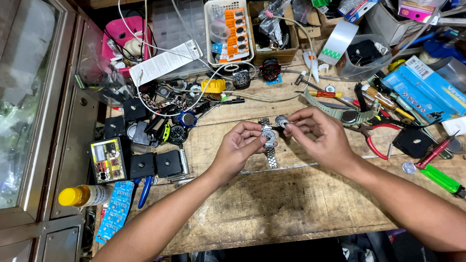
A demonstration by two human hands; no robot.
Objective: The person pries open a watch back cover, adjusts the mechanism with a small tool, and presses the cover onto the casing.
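My left hand [238,148] grips a silver wristwatch [268,140] with a metal link band, held face down above the wooden workbench [272,204]; the band hangs toward me. Just to the right, my right hand [318,136] pinches a small round metal disc [281,121], which looks like the watch's back cover, between thumb and fingers. The disc sits close to the top of the watch case, slightly apart from it. Both forearms reach in from the near edge.
Red-handled pliers [374,143], a green-strapped watch [347,115], screwdrivers and a green lighter [444,179] lie on the right. Black blocks [155,165], several watches and a small tester [108,160] crowd the left. A yellow-capped bottle [85,195] and boxes line the edges.
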